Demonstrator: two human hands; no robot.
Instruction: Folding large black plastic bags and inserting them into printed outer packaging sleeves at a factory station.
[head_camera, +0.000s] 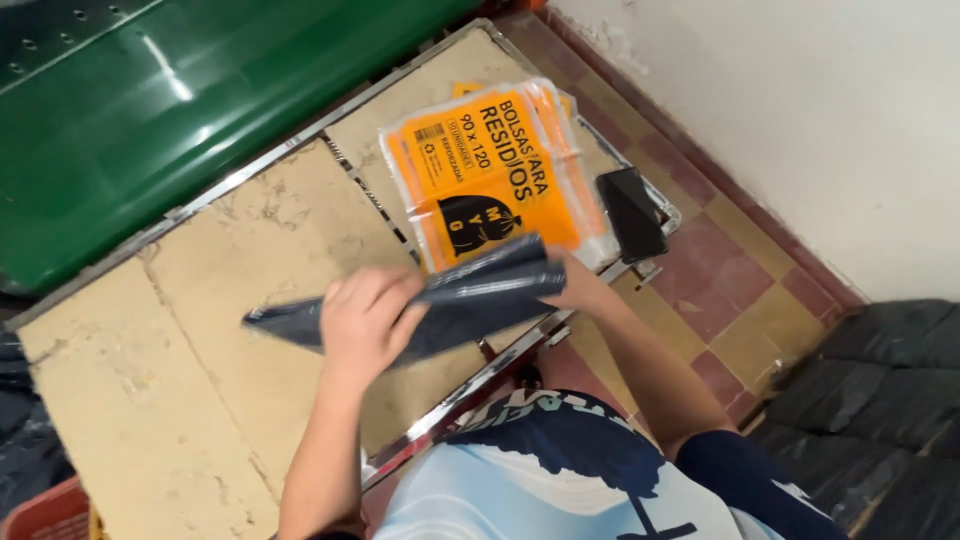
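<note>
The person stands at a worn tan counter (200, 330) edged with a metal strip, holding a folded dark grey plastic bag (440, 295) just above its top. The left hand (365, 320) has its grip closed over the middle of the bag, fingers curled across the upper face and thumb tucked under. The right hand (580, 290) is at the bag's far end, mostly hidden behind the fold, so how tight its grip is I cannot tell; it does touch the bag there. The bag stretches between the two hands, its pointed end sticking out past the left hand over the counter.

Just beyond the bag, on the counter, lies a stack of orange packets (495, 175) wrapped in clear film. Beside that stack, toward the wall, a black phone (632, 212) rests at the counter's corner. Behind the counter sits a large green bin (150, 110) with a glossy lid. On the far side of the counter from the bin, near the white wall, a heap of dark bags (880, 400) lies over the red and yellow tiled floor (720, 300).
</note>
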